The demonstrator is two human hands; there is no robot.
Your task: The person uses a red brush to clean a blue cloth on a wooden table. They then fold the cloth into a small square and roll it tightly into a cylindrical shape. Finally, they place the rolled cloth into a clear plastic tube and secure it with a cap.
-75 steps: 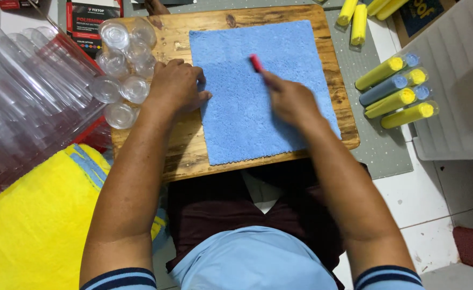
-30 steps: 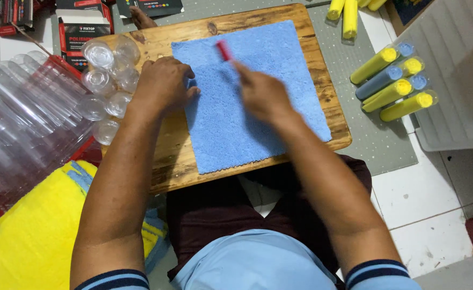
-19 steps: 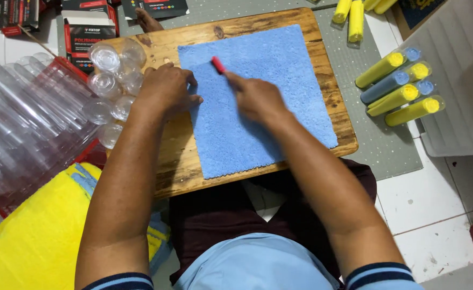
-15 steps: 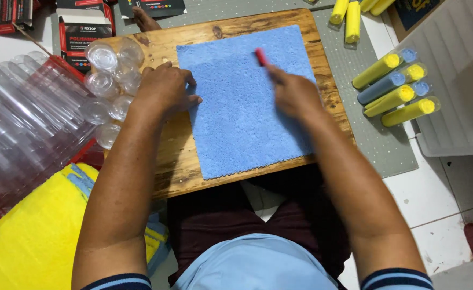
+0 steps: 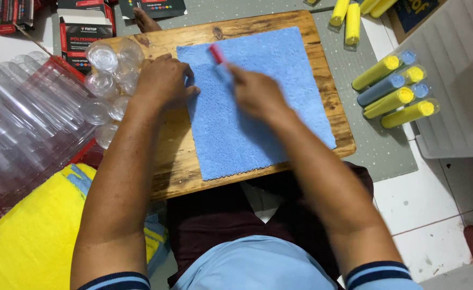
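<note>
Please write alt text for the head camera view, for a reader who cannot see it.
The right hand holds a small red tool on a blue cloth spread over a wooden board, while the left hand presses the cloth's left edge. Clear plastic tubes lie left, yellow rolled cloths right.

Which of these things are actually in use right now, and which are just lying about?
In use:
- blue cloth, spread on the wooden board
- left hand, pressing the cloth's edge
- right hand, holding a small red item on the cloth

Lying about:
- clear plastic tubes, left
- yellow rolls, right
- boxes, top left
- yellow bag
</note>
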